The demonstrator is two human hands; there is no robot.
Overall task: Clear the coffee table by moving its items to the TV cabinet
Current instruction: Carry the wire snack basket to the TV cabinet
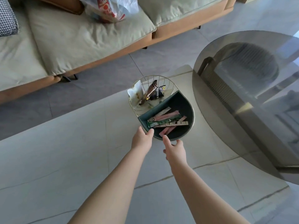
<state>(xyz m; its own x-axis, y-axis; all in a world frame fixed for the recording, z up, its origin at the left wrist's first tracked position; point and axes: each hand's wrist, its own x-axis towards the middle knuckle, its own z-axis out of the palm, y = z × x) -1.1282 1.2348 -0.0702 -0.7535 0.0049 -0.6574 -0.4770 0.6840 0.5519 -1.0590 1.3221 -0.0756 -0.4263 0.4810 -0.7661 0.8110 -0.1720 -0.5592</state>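
1. While both arms reach forward, the left hand has its fingers curled over the near rim of the snack basket, clamped on it, thumb outside.
2. Just right of them, the right hand has fingers spread apart, tips touching the same rim, not yet closed; likely to share the load.
3. Beyond the fingertips, sachet sticks lie in the dark solid half; farther on, snack packets lean in the wire half.
4. Under the fingers, the pale worktop carries the basket; a glass round table overlaps to the right.
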